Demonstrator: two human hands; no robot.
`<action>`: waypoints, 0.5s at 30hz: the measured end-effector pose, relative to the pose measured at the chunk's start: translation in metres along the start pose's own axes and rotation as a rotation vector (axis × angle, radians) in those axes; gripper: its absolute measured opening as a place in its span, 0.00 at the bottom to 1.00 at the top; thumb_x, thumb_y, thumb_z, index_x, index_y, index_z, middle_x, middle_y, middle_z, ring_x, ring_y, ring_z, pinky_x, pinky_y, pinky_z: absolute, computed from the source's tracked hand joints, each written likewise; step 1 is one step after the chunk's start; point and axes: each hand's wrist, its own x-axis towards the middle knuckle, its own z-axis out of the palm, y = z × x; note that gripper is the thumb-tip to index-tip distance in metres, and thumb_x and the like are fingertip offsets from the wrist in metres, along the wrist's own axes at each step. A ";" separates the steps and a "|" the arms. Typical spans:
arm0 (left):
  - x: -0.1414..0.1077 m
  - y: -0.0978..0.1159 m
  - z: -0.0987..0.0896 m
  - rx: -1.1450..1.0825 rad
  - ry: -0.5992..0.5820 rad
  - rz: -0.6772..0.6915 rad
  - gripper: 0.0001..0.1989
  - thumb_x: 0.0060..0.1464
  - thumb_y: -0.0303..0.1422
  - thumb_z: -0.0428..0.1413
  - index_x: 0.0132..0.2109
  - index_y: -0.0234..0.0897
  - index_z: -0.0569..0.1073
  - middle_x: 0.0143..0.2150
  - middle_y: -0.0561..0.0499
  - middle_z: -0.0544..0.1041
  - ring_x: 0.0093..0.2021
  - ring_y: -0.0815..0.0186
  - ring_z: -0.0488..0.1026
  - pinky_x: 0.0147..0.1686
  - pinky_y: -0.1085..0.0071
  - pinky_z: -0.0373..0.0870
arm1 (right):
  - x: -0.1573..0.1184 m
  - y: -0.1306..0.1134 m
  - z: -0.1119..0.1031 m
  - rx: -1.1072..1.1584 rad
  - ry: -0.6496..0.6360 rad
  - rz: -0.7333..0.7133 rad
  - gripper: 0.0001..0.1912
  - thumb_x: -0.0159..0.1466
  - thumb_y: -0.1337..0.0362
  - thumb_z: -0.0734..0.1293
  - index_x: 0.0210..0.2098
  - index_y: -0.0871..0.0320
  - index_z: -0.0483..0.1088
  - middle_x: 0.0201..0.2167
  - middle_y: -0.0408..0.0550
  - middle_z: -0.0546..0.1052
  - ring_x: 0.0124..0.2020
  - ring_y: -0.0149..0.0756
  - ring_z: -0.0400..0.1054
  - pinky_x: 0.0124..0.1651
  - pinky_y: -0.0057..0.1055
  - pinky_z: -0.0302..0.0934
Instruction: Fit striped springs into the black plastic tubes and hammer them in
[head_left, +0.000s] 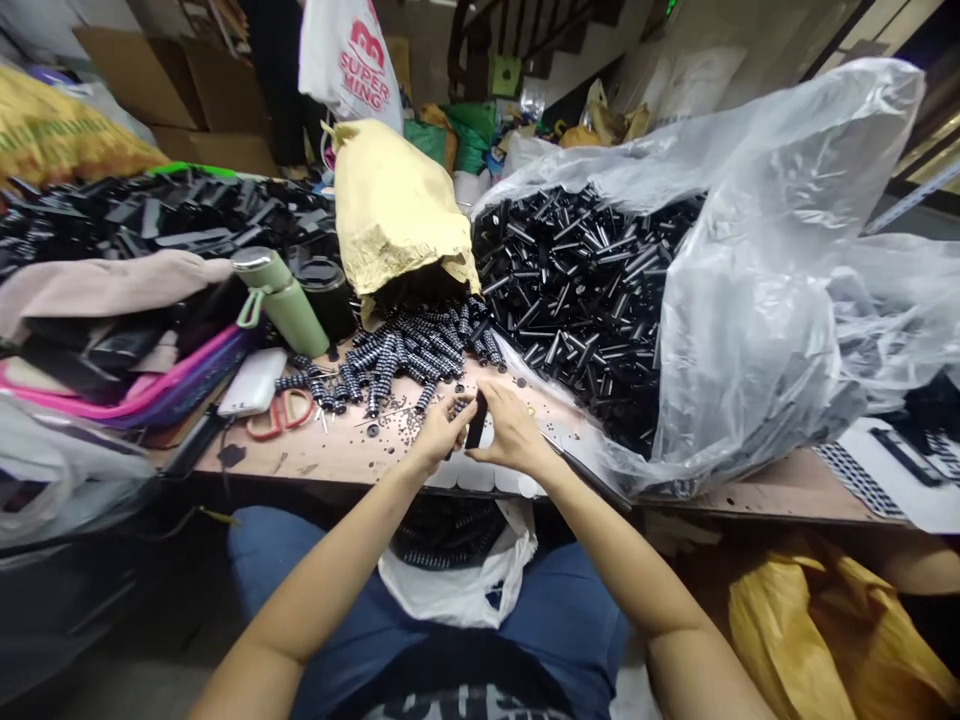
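Observation:
Above the table's front edge, my right hand (512,432) is closed round a black piece (477,418) held upright. My left hand (441,430) is beside it, its fingers pinched at the piece's left side; a small dark part seems to be between them, too small to make out. Just behind my hands lies a pile of ribbed black parts (405,350), spilling from a yellow bag (397,205). To the right, black tubes (585,290) fill a large clear plastic bag (750,300).
A green bottle (283,300), a white device (253,383) and red-handled scissors (281,414) are at the left. An open white bag (450,590) with dark parts sits between the legs. A dark tool (589,472) lies right of my hands on the pinkish table (300,455).

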 end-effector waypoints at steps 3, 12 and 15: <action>-0.002 -0.005 -0.008 -0.066 -0.010 0.065 0.23 0.49 0.52 0.59 0.39 0.36 0.68 0.25 0.57 0.69 0.16 0.77 0.62 0.14 0.79 0.60 | -0.018 0.008 0.012 0.047 -0.013 0.074 0.57 0.48 0.53 0.76 0.68 0.58 0.43 0.64 0.63 0.58 0.66 0.54 0.52 0.66 0.53 0.49; -0.018 -0.005 -0.004 -0.236 -0.005 -0.149 0.27 0.51 0.50 0.57 0.51 0.36 0.70 0.18 0.61 0.64 0.10 0.77 0.55 0.10 0.81 0.47 | -0.052 -0.013 0.017 0.257 0.058 0.055 0.59 0.49 0.53 0.76 0.69 0.57 0.40 0.67 0.61 0.52 0.68 0.51 0.46 0.67 0.50 0.50; -0.022 -0.001 0.005 -0.319 0.060 -0.197 0.22 0.52 0.45 0.57 0.47 0.34 0.72 0.20 0.57 0.69 0.13 0.74 0.63 0.12 0.79 0.57 | -0.039 -0.024 0.015 0.296 0.073 -0.065 0.61 0.48 0.52 0.76 0.69 0.55 0.38 0.67 0.60 0.53 0.68 0.51 0.46 0.68 0.50 0.49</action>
